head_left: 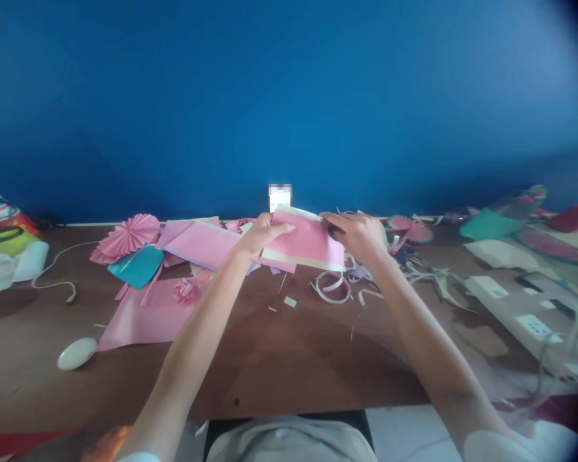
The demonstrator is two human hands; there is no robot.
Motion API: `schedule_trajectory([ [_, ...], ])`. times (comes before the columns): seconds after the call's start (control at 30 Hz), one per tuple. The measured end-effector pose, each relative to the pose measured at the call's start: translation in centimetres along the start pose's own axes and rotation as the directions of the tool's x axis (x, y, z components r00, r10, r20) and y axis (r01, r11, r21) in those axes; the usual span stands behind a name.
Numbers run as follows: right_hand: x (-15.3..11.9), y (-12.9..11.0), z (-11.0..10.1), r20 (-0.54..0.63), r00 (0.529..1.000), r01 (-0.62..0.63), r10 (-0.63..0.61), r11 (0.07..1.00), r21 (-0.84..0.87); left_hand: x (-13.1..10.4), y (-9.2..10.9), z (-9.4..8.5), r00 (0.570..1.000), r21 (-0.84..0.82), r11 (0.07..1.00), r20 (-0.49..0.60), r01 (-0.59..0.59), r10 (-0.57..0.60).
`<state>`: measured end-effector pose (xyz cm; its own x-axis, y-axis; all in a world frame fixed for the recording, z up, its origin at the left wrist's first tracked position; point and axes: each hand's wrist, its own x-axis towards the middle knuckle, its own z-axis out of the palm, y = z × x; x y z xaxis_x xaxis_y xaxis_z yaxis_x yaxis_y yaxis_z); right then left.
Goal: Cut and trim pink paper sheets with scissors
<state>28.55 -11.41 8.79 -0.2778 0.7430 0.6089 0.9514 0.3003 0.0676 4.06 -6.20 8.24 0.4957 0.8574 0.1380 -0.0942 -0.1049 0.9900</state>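
Note:
A pink sheet of paper (304, 240) with pale strips along its upper and lower edges is held up over the table. My left hand (264, 236) grips its left side, thumb lying across the front. At the upper right corner, the curled fingers of my right hand (359, 232) close on the same sheet. A dark patch shows beneath those fingers; whether it is an object or shadow I cannot tell. Below the sheet lie a curled white paper strip (332, 299) and a small pale scrap (289, 301).
To the left are a pleated pink paper fan (128, 237), a teal paper piece (142, 268), a large pink sheet (139, 317) and a white mouse-shaped object (77, 354). A power strip (515, 314) with cables stands right. A small lit screen (280, 203) leans by the blue wall (289, 96).

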Motion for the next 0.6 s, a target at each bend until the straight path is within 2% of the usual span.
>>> schedule_trajectory([
  [0.1,0.08,-0.02,0.02,-0.054,0.994,-0.090,0.094,0.993,0.080,0.05,0.16,-0.10,0.998,-0.013,0.998,-0.021,0.065,-0.065],
  [0.17,0.14,-0.09,-0.10,-0.055,0.993,-0.095,0.101,0.990,0.105,0.02,0.31,-0.11,0.997,-0.021,0.997,-0.025,0.074,-0.074],
  [0.4,0.12,-0.40,-0.21,0.003,0.999,0.038,-0.038,0.999,0.027,-0.14,0.39,0.01,0.999,0.003,0.999,-0.009,0.054,-0.054],
  [0.53,0.08,-0.24,0.22,0.034,0.998,0.056,-0.057,0.998,0.029,-0.06,0.24,-0.13,0.995,0.044,0.997,-0.080,0.064,-0.060],
  [0.6,0.07,-0.17,0.33,0.036,0.998,0.047,-0.048,0.999,0.028,-0.06,0.29,-0.16,0.998,0.047,0.997,-0.044,0.053,-0.051],
])
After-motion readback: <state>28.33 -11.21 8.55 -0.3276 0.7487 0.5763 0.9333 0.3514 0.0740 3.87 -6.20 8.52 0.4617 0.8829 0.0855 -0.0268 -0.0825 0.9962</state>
